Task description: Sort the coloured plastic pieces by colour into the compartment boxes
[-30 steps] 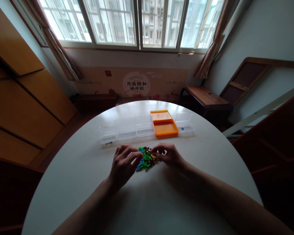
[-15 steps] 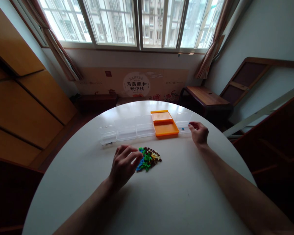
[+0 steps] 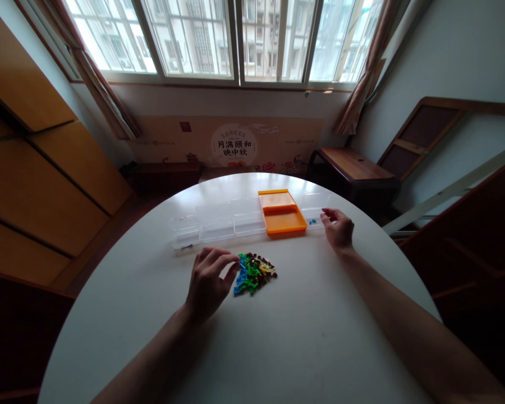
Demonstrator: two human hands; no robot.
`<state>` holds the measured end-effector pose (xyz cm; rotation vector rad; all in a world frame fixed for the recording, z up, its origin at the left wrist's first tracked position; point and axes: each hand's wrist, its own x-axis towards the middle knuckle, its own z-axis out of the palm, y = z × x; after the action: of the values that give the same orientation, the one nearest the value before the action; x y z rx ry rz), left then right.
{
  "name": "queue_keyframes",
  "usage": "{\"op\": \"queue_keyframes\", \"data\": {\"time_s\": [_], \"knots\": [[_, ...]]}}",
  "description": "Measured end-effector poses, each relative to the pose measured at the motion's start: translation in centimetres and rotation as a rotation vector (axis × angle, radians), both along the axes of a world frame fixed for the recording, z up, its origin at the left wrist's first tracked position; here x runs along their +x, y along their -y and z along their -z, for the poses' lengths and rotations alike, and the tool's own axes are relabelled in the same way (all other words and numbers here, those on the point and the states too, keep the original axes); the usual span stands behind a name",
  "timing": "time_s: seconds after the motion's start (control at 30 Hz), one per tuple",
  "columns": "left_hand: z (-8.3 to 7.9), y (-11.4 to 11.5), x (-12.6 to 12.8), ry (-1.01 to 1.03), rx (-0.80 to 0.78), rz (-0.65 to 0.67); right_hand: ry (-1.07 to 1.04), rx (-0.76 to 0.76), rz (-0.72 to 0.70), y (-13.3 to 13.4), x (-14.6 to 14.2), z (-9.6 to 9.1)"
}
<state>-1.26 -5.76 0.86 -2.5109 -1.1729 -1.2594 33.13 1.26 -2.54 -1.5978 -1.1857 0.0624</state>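
Observation:
My left hand (image 3: 209, 285) hovers at the left edge of a pile of small building bricks (image 3: 255, 274) in green, blue, brown, cream and yellow. Its thumb and index finger are slightly apart, and I see nothing held between them. My right hand (image 3: 339, 230) is at the right side of a small clear plastic box (image 3: 316, 226) with its lid raised. Its fingertips are a little apart and look bare. Small blue bricks (image 3: 312, 221) lie inside that box, just left of the fingers.
Left of the right-hand box stands an open orange box (image 3: 287, 231). Several clear boxes (image 3: 216, 231) with raised lids continue the row leftward; the leftmost holds something small and dark. Everything rests on a round white table (image 3: 278, 348). A wooden stool (image 3: 356, 165) stands beyond it.
My right hand has let go of a small blue brick, which now lies in the clear box beside another. That hand moved slightly left. My left fingers drew back a little from the pile.

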Motion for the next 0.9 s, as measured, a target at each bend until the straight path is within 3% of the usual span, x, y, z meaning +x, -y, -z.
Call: {"op": "queue_keyframes", "data": {"time_s": [0.2,0.3,0.9], "knots": [[1.1,-1.1,-1.1,-0.034,-0.186,-0.141,-0.030,0.026,-0.033,0.5,-0.9,-0.4],[1.4,-1.4,-1.4,-0.068,-0.248,-0.125,-0.028,0.033,-0.073,0.8,-1.6,-0.6],[1.2,-1.0,-1.0,-0.162,-0.265,-0.072,0.090,0.061,-0.415,3.8,-6.7,-1.6]]}}
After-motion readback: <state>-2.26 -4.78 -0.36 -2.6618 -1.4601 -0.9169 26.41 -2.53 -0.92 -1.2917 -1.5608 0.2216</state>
